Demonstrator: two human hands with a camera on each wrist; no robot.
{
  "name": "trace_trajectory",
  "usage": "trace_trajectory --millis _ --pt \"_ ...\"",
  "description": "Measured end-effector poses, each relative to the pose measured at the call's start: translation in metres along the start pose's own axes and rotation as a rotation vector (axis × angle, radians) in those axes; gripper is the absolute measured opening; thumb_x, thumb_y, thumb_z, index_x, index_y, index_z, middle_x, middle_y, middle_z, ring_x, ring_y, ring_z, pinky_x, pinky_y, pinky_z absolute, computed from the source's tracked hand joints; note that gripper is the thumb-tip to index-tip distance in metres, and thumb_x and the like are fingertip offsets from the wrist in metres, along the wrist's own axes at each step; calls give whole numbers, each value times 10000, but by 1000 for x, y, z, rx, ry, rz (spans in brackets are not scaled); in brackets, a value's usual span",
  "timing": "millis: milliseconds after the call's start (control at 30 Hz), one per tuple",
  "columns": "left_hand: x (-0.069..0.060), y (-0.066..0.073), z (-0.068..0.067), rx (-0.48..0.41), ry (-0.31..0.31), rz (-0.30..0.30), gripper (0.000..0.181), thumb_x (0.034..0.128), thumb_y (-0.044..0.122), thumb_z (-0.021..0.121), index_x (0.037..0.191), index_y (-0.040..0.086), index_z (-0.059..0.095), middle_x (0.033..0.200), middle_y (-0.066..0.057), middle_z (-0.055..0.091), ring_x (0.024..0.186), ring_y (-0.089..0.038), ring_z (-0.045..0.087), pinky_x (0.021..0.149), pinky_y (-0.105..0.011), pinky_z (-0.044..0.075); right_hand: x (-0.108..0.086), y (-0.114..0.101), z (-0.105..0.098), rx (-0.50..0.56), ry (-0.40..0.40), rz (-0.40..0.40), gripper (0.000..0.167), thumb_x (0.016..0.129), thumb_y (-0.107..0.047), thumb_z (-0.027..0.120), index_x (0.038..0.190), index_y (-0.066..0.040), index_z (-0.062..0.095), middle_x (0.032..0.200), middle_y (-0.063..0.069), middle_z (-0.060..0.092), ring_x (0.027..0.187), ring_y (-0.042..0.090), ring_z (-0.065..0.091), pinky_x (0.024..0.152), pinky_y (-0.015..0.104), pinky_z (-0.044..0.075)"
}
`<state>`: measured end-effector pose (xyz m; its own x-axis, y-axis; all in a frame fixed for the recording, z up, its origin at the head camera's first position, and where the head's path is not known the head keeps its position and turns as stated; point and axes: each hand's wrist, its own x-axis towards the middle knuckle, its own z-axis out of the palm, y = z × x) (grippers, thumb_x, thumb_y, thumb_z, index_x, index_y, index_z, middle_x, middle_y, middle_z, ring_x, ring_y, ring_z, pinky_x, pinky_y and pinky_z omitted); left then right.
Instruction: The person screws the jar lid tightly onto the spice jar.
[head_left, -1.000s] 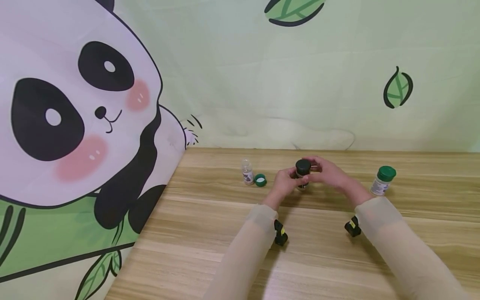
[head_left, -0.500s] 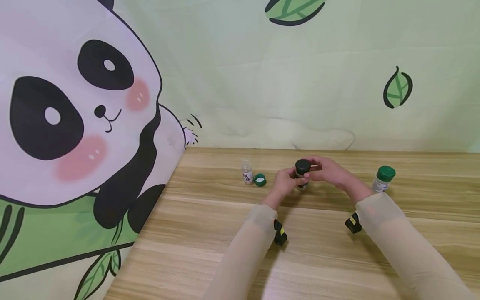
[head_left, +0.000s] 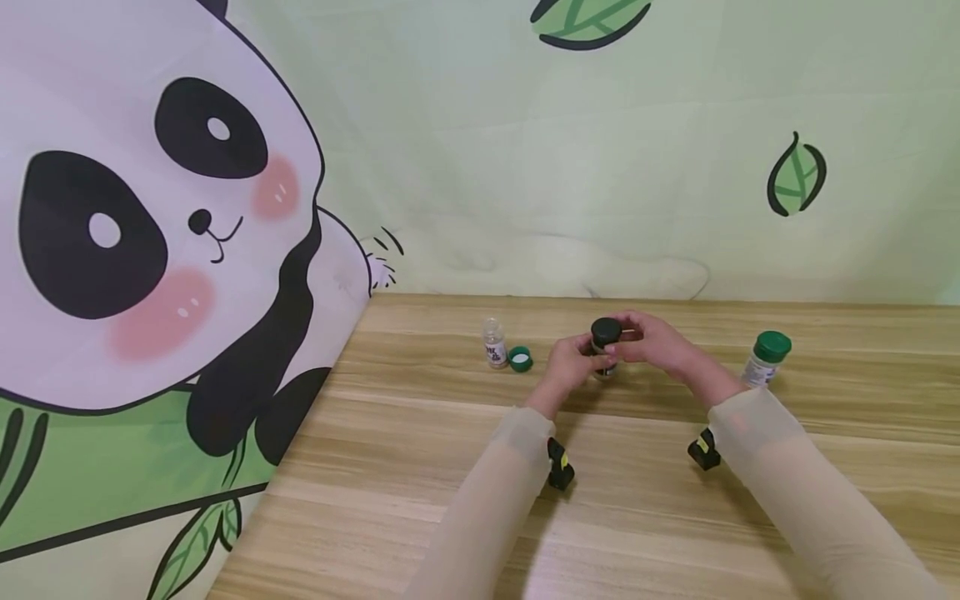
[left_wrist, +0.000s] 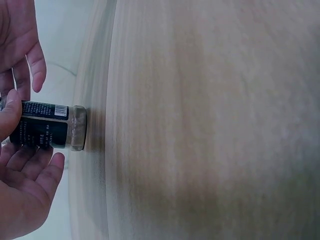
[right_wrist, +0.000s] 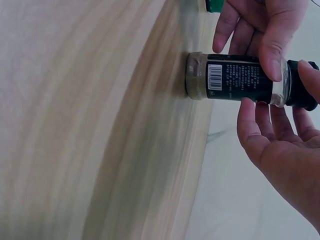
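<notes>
A spice jar (right_wrist: 240, 79) with a black cap (head_left: 606, 330) and a dark label stands upright between both hands. My left hand (head_left: 567, 367) grips its body, the thumb pressed across the label and the fingers behind. From the other side, my right hand (head_left: 654, 343) holds the cap; in the right wrist view its thumb lies on the cap and its fingers curve under the jar. Brownish powder shows at the jar's base (left_wrist: 78, 128). Whether the base touches the table I cannot tell.
To the left on the wooden table (head_left: 420, 467) stands an uncapped clear bottle (head_left: 494, 345), with a green cap (head_left: 520, 359) beside it, its inside showing. A green-capped jar (head_left: 767, 360) stands at the right, partly behind the right sleeve. A panda-printed cloth (head_left: 480, 167) hangs behind the table.
The right hand and forearm have shifted slightly, and the sleeve now covers more of the green-capped jar's base. The spice jar and left hand stay in place.
</notes>
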<state>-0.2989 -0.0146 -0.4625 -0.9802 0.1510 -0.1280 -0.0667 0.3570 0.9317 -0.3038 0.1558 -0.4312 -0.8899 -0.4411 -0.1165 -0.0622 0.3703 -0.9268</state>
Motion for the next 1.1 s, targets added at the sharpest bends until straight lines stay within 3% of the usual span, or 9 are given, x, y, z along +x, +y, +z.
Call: trace_trajectory --millis 233,667,933,1100 --pt "1 -1 0 -6 -3 2 375 915 142 776 1281 84 718 1291 -115 732 1180 -205 676 987 -331 527 0 3 5 23 46 8 602 1003 -119 617 1504 78 349 1530 347 429 1426 483 445 992 392 543" --pt "2 -3 -1 -18 -3 11 397 901 132 788 1288 81 715 1292 -113 731 1182 -193 676 945 -271 527 1 4 14 32 125 8 627 991 -122 632 1488 112 331 1527 359 414 1431 502 437 1043 450 517" --pt "2 -2 0 -22 -6 1 371 909 117 774 1275 82 723 1278 -103 740 1173 -192 673 955 -275 516 1 5 17 41 167 11 630 988 -134 648 1478 107 334 1510 344 425 1417 492 456 1026 438 530" --pt "2 -2 -1 -19 -5 4 373 911 116 771 1279 81 721 1275 -106 741 1158 -186 677 943 -270 523 0 3 19 41 192 26 625 989 -138 654 1466 106 334 1503 333 429 1412 474 467 992 373 538"
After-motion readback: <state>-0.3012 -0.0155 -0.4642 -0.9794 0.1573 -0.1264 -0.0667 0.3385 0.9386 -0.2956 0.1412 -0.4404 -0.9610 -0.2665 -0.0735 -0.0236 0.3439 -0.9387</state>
